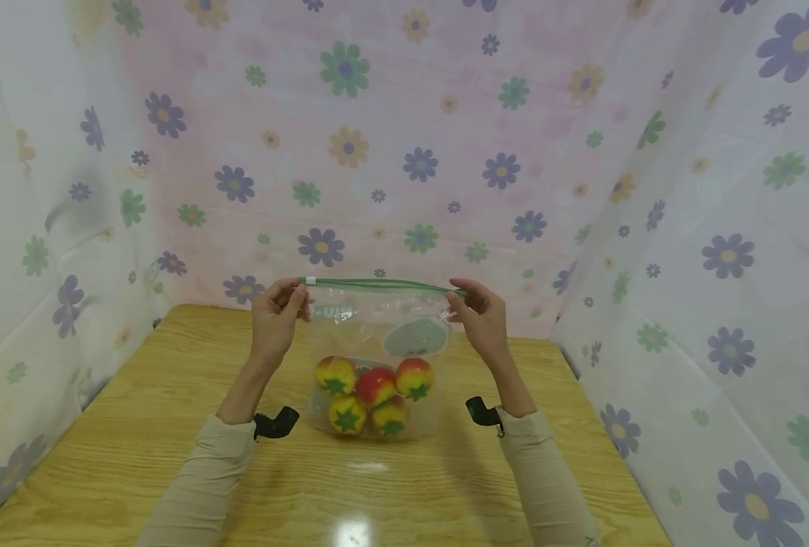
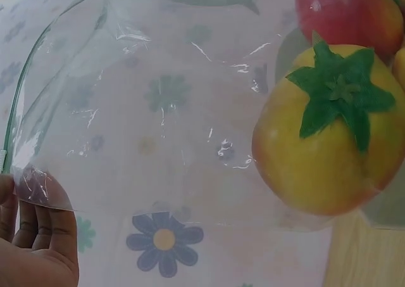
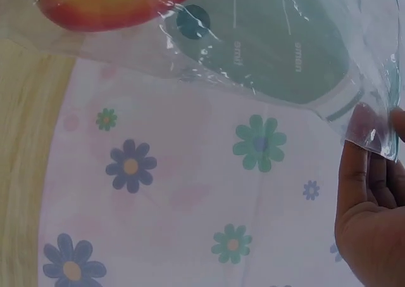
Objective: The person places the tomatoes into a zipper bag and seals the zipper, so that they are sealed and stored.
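A clear zip bag with a green zip strip along its top hangs upright between both hands. My left hand pinches its upper left corner, beside the white slider. At the upper right corner my right hand pinches the bag's edge. Several red and yellow toy fruits with green leaf tops lie in the lower half, one of them a yellow fruit near the left wrist camera. A grey-green printed oval shows on the bag's right side.
Below the bag is a wood-grain table. Flower-printed cloth hangs behind the table and along both sides. A black wrist camera mount sits at the left sleeve, and another mount at the right.
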{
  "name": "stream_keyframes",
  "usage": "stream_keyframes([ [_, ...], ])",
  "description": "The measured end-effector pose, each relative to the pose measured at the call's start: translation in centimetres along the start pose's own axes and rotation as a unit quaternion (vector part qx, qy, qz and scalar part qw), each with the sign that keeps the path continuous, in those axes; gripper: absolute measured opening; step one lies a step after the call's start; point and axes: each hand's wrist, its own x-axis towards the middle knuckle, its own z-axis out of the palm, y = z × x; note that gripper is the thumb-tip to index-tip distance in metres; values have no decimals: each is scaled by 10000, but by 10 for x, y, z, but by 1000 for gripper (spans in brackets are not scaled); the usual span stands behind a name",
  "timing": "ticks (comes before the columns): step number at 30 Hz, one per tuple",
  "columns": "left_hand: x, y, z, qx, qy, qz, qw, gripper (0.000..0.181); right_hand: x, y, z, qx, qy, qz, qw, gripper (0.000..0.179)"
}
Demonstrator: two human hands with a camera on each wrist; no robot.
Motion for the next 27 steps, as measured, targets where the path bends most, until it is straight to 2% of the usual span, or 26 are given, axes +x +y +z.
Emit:
stream_keyframes([
  [5,-1,1,1,41,14,30,10000,21,4,-10,-5,-179,-400,323,9985,22],
  [8,-3,3,0,98,53,11,9999,20,3,-26,-6,-337,-503,399,9974,19],
  [13,-5,6,-3,188,55,16,9998,17,1,-57,-1,-896,-466,512,9936,18],
  [15,-5,6,-3,215,34,36,9998,16,1,-63,0,-1047,-409,589,9919,18],
  [18,-5,7,-2,253,16,59,9997,17,4,-57,-1,-1079,-321,644,9915,19],
  [22,-5,9,0,240,-42,83,9997,18,10,-42,3,-1043,-242,268,9939,19],
  [24,-5,9,1,253,-75,101,9996,13,13,-40,10,-1095,-207,-106,9937,17],
  [27,-6,9,2,272,-92,131,9995,7,14,-42,28,-1455,-188,-725,9865,18],
])
